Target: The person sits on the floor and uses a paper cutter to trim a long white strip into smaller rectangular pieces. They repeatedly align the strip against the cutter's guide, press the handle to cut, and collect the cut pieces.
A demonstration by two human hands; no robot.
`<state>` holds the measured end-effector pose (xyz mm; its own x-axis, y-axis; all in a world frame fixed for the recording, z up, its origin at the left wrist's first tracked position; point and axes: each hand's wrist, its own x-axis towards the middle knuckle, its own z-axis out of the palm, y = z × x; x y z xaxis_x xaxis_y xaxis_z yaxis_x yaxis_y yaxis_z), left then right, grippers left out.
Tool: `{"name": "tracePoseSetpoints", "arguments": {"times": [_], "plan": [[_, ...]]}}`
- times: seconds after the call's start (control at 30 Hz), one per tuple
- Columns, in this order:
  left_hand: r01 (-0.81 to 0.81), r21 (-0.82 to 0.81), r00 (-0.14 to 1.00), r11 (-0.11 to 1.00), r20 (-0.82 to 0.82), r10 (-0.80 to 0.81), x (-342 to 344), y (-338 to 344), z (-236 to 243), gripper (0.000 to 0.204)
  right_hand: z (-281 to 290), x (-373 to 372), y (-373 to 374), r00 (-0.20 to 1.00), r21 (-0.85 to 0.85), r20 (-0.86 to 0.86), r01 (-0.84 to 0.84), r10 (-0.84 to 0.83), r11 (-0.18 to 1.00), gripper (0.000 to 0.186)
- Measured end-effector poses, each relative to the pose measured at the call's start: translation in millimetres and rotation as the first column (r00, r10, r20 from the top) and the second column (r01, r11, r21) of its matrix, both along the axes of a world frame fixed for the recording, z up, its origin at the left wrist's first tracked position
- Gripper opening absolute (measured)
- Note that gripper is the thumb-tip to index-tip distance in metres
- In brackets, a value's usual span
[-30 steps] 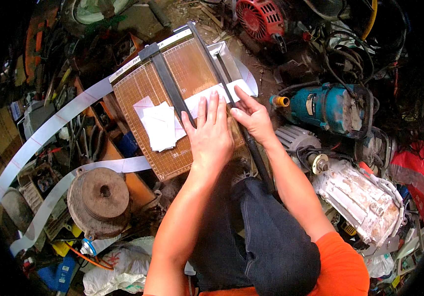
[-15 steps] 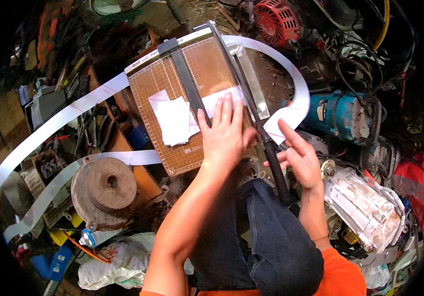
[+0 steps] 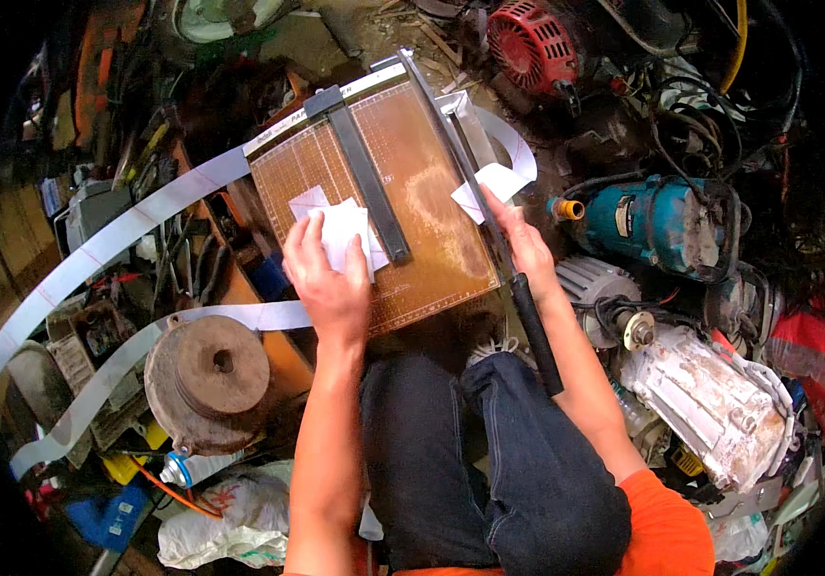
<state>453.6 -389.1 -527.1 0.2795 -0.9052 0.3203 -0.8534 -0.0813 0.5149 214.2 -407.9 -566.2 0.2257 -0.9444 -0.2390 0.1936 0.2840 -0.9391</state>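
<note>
A brown gridded paper cutter (image 3: 432,264) lies tilted across the upper middle, with a dark bar across its board and its long blade arm (image 3: 533,331) along the right edge. My left hand (image 3: 326,283) rests with bent, spread fingers on a stack of white paper pieces (image 3: 347,223) left of the bar. My right hand (image 3: 528,245), beside the blade arm at the board's right edge, has its fingers on the end of a long white paper strip (image 3: 499,180), partly hidden by that arm. The strip loops behind the cutter and runs off to the left.
Crowded around are a rusty round casting (image 3: 196,379), a red engine (image 3: 528,43), a blue pump (image 3: 648,226), a finned grey motor (image 3: 593,298), a whitened motor housing (image 3: 710,403), white sacks (image 3: 220,528), tools and cables. My dark-trousered knees (image 3: 537,451) sit below the cutter.
My left hand has moved left from the strip by the blade onto the stack. My right hand swung down to the right, then came back up with the strip's end, now outside the board.
</note>
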Motion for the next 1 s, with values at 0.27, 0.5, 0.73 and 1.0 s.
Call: {"name": "tracePoseSetpoints", "arguments": {"times": [0.27,0.5,0.73,1.0], "plan": [[0.499,0.307,0.799,0.810,0.199,-0.567,-82,-3,-15,0.058,-12,9,-4,0.998,0.026,0.026,0.053,-0.054,0.998,0.054],[0.504,0.371,0.765,0.779,0.226,-0.603,-40,-6,0,0.050,-29,-9,-56,0.894,0.333,0.313,0.214,-0.321,0.918,0.045],[0.382,0.397,0.864,0.835,0.169,-0.475,-90,-3,-9,0.069,-28,22,-34,0.870,0.264,0.180,0.407,-0.460,0.874,0.045],[0.341,0.408,0.874,0.847,0.196,-0.445,-93,0,-18,0.071,-33,24,-32,0.921,0.176,0.088,0.361,-0.380,0.916,0.042]]}}
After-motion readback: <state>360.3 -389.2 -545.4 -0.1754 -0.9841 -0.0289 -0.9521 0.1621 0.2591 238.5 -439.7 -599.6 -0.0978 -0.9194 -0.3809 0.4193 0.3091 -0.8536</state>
